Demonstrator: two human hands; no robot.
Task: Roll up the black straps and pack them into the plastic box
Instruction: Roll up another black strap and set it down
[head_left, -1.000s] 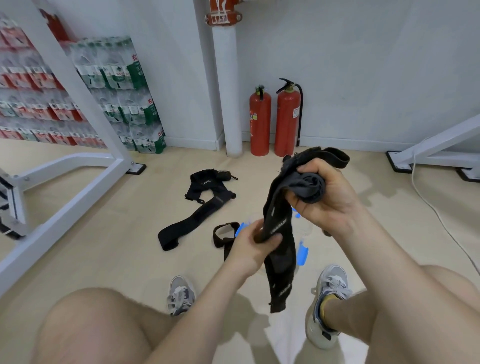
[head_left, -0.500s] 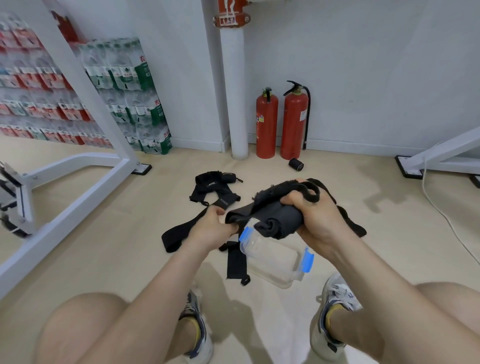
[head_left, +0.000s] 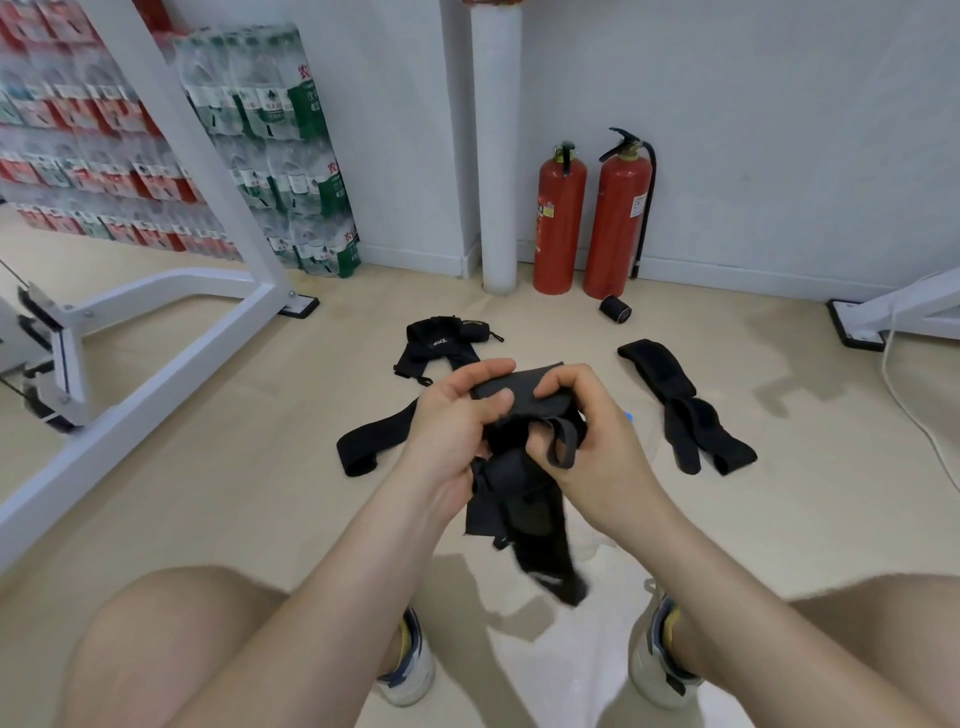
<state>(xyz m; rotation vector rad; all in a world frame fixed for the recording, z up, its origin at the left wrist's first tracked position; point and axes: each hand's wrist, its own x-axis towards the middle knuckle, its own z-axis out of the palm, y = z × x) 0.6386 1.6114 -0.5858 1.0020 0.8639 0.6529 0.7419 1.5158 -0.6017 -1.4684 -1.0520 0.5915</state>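
Note:
Both hands hold one black strap (head_left: 519, 499) over the floor at the centre. My left hand (head_left: 457, 415) pinches its flat upper end between thumb and fingers. My right hand (head_left: 592, 436) grips the bunched middle, with a loop over one finger; the tail hangs down below. The plastic box is almost wholly hidden behind my hands; only a blue clip (head_left: 628, 417) shows. Loose black straps lie on the floor: one at left (head_left: 363, 447), one at right (head_left: 685, 415), a bundle further back (head_left: 441, 343). A rolled strap (head_left: 614, 308) lies by the extinguishers.
Two red fire extinguishers (head_left: 587, 218) and a white pipe (head_left: 496, 156) stand at the back wall. A white metal frame (head_left: 156, 332) crosses the left side, with stacked bottled water (head_left: 270, 156) behind it. Another frame foot and a white cable (head_left: 904, 395) lie at right.
The hands moved from holding the strap up high to low over the box. The left hand shifted from the hanging tail to the strap's upper end. The view tilted, showing a strap at right.

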